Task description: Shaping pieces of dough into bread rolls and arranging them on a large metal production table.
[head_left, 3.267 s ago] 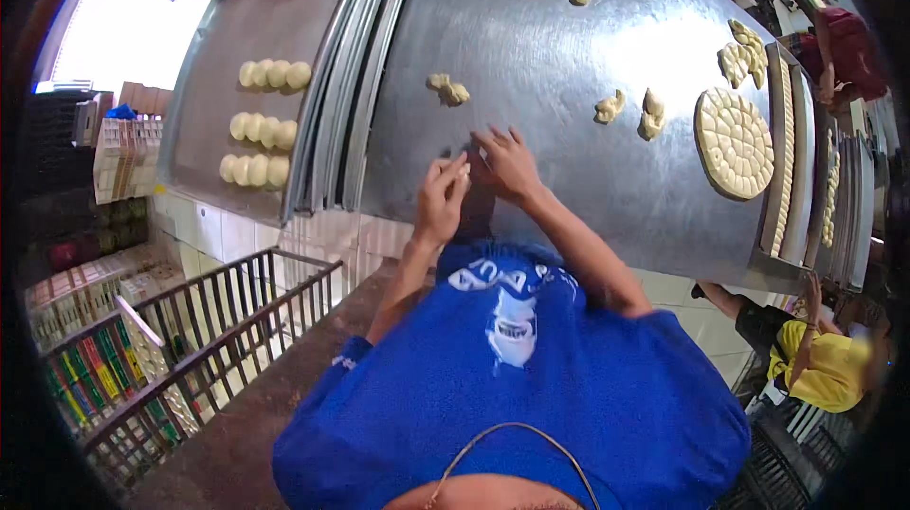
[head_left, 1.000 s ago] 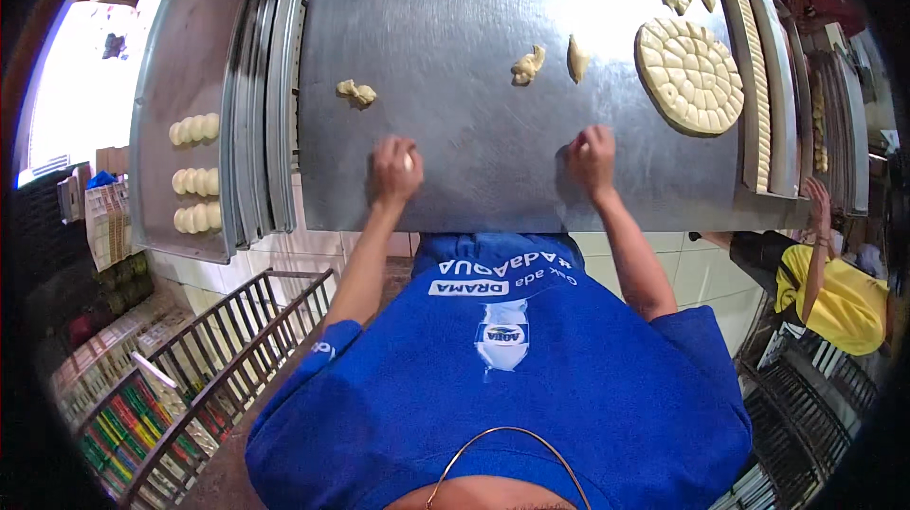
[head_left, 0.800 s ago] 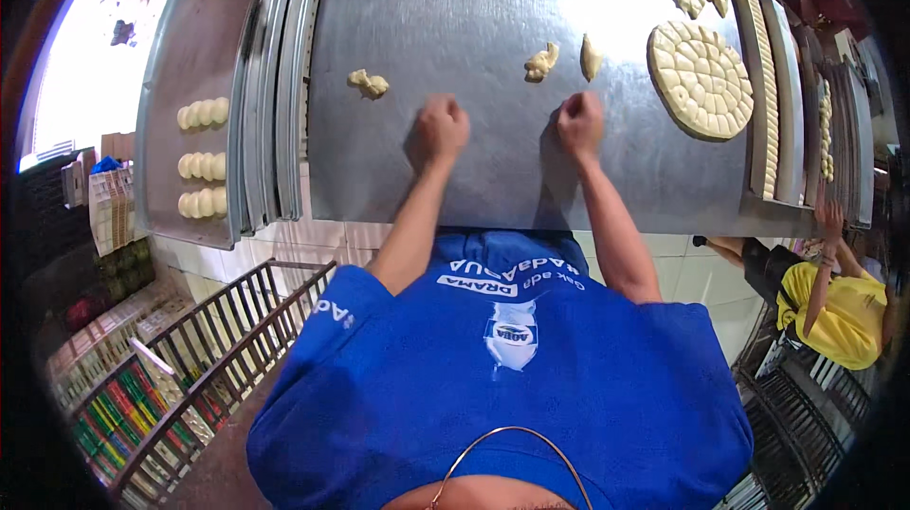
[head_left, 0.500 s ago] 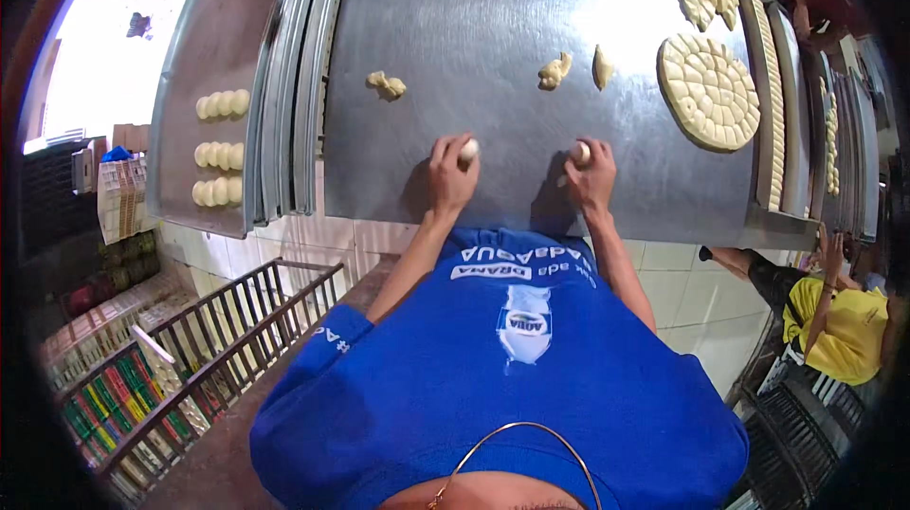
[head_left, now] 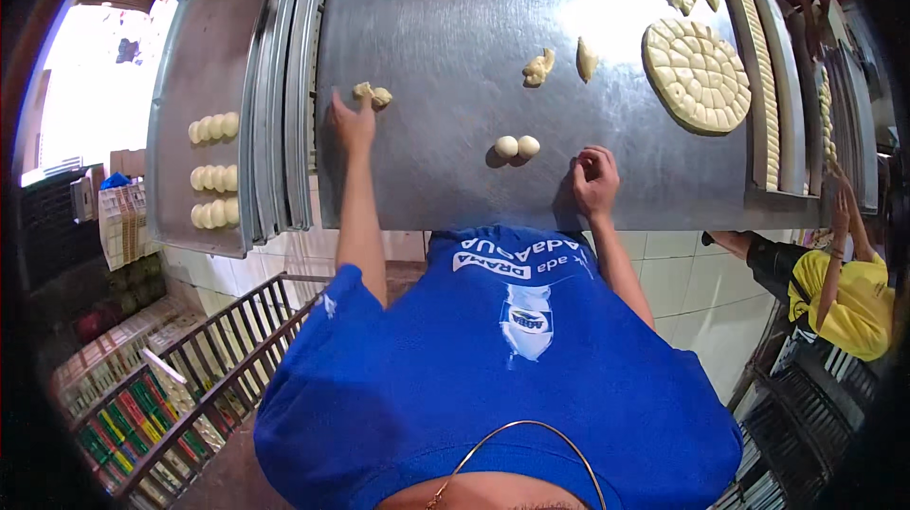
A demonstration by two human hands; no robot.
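A big shiny metal table (head_left: 455, 27) is seen. The left hand (head_left: 353, 121) is stretched out with open fingers, touching a dough lump (head_left: 372, 94). The right hand (head_left: 594, 180) is loosely curled and empty, near two round dough balls (head_left: 517, 146). A tray (head_left: 180, 64) with dough rows lies left.
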